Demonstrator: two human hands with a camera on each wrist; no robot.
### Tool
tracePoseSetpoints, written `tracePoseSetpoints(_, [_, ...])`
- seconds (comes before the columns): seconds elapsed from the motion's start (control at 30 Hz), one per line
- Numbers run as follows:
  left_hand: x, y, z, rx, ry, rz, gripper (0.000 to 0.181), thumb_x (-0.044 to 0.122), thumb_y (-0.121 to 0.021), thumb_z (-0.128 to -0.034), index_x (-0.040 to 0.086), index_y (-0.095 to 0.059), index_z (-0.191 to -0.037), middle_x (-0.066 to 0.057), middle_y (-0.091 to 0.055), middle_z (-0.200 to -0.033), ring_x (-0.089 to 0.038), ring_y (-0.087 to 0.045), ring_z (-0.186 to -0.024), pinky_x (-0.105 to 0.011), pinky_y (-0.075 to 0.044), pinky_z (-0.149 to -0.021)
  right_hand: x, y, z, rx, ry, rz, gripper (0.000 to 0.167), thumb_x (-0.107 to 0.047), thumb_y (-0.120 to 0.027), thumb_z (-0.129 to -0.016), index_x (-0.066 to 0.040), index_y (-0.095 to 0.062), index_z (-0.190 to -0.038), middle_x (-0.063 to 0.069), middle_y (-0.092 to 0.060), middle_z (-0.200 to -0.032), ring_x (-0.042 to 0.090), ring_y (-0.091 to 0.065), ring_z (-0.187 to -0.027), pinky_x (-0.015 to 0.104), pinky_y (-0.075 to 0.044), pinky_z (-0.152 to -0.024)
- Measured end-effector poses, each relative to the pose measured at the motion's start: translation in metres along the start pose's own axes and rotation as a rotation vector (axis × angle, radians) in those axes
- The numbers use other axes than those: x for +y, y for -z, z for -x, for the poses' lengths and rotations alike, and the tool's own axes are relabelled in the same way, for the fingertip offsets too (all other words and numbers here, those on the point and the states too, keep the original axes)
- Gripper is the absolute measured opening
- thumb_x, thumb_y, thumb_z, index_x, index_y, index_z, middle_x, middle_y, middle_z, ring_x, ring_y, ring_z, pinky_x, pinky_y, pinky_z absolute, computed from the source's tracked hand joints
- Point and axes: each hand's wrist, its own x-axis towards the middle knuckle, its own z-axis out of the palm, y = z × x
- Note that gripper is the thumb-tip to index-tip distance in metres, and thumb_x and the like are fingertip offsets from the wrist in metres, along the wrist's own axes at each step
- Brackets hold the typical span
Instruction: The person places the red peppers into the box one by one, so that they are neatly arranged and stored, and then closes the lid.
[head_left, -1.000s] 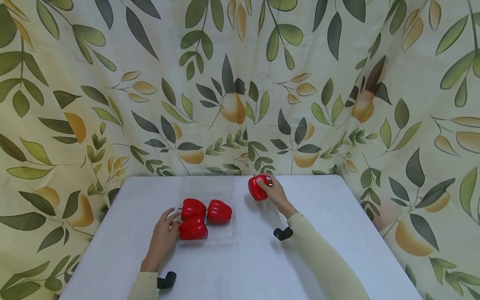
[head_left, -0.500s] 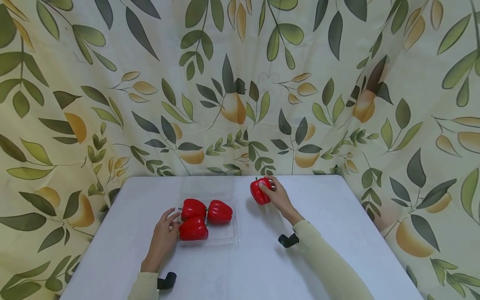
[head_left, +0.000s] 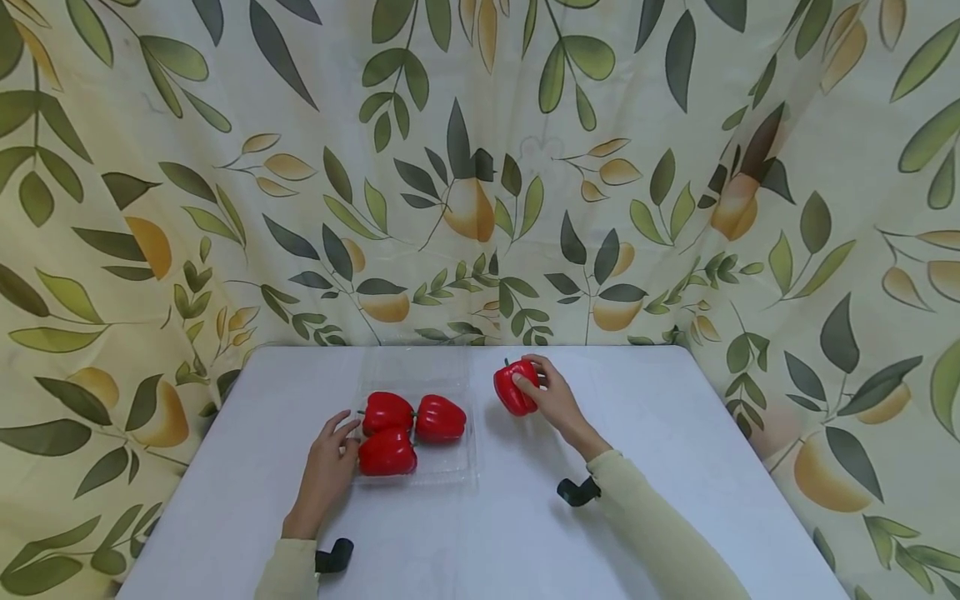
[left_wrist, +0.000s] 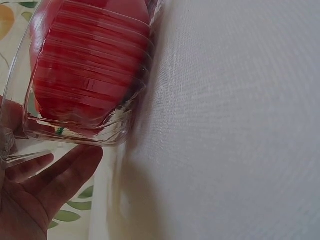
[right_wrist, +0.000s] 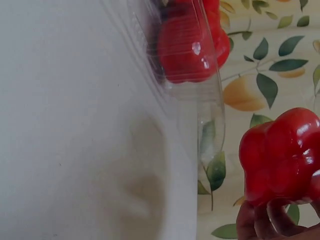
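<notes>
1. I see my right hand gripping a red bell pepper, fingers and thumb curled around its side; the right-wrist view shows it raised off the tabletop.
2. That pepper hangs near the far edge, right of the middle, stem upward, apart from the clear container.
3. My left hand has its fingers spread and loosely extended, fingertips against the container's left side; the two hands stand well apart.
4. The container lies left of the middle, nearer the far edge, with a clear panel reaching back to that edge.
5. Inside I count three red peppers: two along the left, one at the right.
6. Behind the far edge hangs a leaf-patterned curtain.
</notes>
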Motion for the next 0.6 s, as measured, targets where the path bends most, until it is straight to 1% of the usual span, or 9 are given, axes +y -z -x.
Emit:
tracePoseSetpoints(0.4, [0.001,0.001,0.001,-0.009,0.009,0.002,0.039,0.013,-0.057,-0.0967,0.004,-0.058,-0.135,-0.012,-0.042,-0.152,-0.033,-0.065,-0.114,-0.044,-0.058,-0.090,-0.003,-0.007,0.022,-0.033,0.060,-0.018,0.070,-0.032,-0.076,-0.084,-0.023,-0.040,-0.143,0.010,-0.047,-0.144,0.035,-0.045,-0.133,0.045,-0.059,-0.090])
tracePoseSetpoints(0.6, [0.002,0.002,0.001,-0.014,0.011,0.003,0.039,0.013,-0.056,-0.0970,0.003,-0.058,-0.135,-0.013,-0.042,-0.152,-0.033,-0.066,-0.113,-0.043,-0.058,-0.090,-0.006,-0.010,0.035,-0.050,0.071,-0.034,0.071,-0.029,-0.078,-0.082,-0.022,-0.041,-0.143,0.011,-0.047,-0.144,0.035,-0.046,-0.132,0.045,-0.059,-0.089])
